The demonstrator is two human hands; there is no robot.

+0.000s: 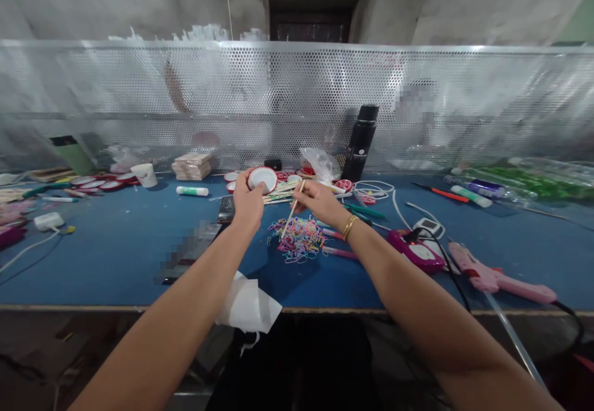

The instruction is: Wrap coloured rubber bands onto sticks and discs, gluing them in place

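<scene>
My left hand [249, 199] is closed around a round lid [262, 178] with a red rim and a white inside, tilted toward me above the blue table. In my right hand [320, 202] a thin wooden stick [293, 210] is pinched, slanting down to the left. Its lower tip reaches a loose pile of small colorful rubber bands [301, 237]. Whether the tip has hooked any band is too small to tell. Several more red-rimmed lids [231, 177] lie behind my left hand, partly hidden by it.
A black bottle [361, 143] stands by the perforated metal panel [297, 101]. To the right lie a purple power strip [415, 253], a pink glue gun [496, 275] and trailing cables. A wood stack [192, 166], paper cup [145, 176] and glue stick [192, 191] are at left.
</scene>
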